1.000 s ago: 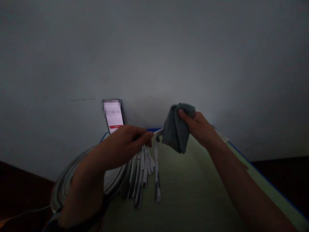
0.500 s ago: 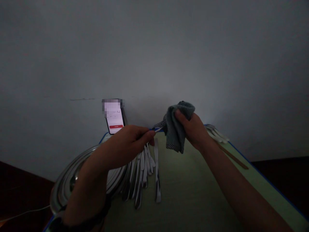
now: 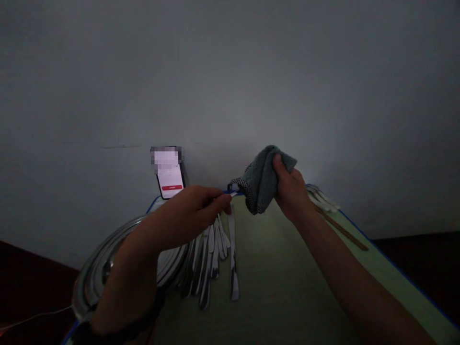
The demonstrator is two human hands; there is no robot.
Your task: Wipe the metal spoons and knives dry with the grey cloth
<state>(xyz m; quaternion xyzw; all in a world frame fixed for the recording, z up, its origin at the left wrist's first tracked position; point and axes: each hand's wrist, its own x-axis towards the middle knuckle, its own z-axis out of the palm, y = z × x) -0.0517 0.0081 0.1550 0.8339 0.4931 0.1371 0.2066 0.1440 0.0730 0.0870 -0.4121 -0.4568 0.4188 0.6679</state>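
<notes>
Pinching a slim metal utensil (image 3: 234, 194) between thumb and fingers, your left hand (image 3: 197, 208) is holding it over the table (image 3: 287, 273), while your right hand (image 3: 293, 190) is gripping a bunched grey-green cloth (image 3: 264, 182) that is hiding the utensil's other end. Metal cutlery (image 3: 205, 263) is lying clustered below your left hand, a single table knife (image 3: 233, 261) resting just beside it. A lit phone (image 3: 170, 178) is leaning against the wall (image 3: 251, 86).

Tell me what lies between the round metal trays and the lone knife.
A bunch of metal cutlery, between the trays and lone knife, in the head view.
</notes>
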